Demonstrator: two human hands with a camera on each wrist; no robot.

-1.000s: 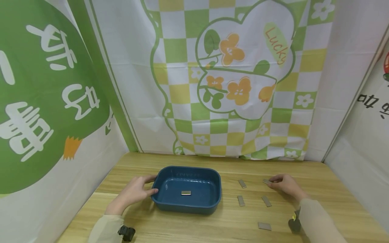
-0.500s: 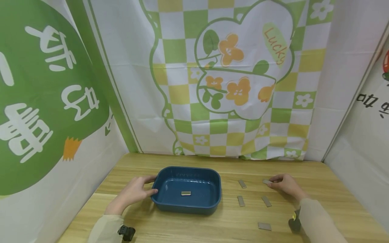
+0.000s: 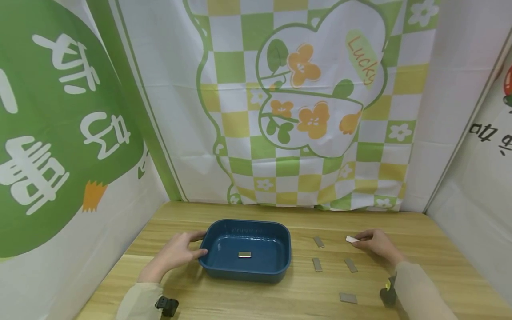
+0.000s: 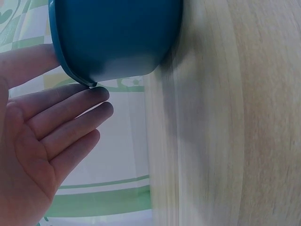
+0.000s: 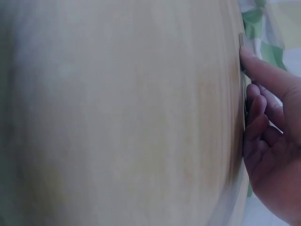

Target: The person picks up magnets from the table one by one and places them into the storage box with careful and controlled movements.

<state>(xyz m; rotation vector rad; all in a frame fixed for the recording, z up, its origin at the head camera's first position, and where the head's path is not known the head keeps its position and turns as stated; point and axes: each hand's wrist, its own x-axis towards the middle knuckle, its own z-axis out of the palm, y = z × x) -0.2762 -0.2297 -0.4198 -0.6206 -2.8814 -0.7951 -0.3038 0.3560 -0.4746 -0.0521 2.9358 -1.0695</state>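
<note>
On the wooden tabletop [image 3: 240, 303], the near zone carries one flat grey piece [image 3: 348, 298] at right, beside the black wrist device [image 3: 388, 292] on the right arm; a second wrist device [image 3: 167, 306] sits at near left. Farther back on the right lie two similar pieces, a left one [image 3: 317, 264] and a right one [image 3: 350, 265], well apart. Left of these stands a blue rectangular container [image 3: 266, 276] with rounded corners; one metallic piece [image 3: 245, 254] lies flat on its floor, near the centre. The left hand [image 3: 180, 251] touches the container's left rim, thumb and fingers extended and apart from one another. The right hand [image 3: 376, 244], at far right, pinches one end of a bright flat piece [image 3: 351, 239] between thumb and fingertips, with its remaining fingers curled close to the tabletop. Another grey piece [image 3: 318, 242] lies between this hand and the container. Behind the far edge hangs a green, yellow and white checked cloth [image 3: 312, 173] lettered "Lucky".
</note>
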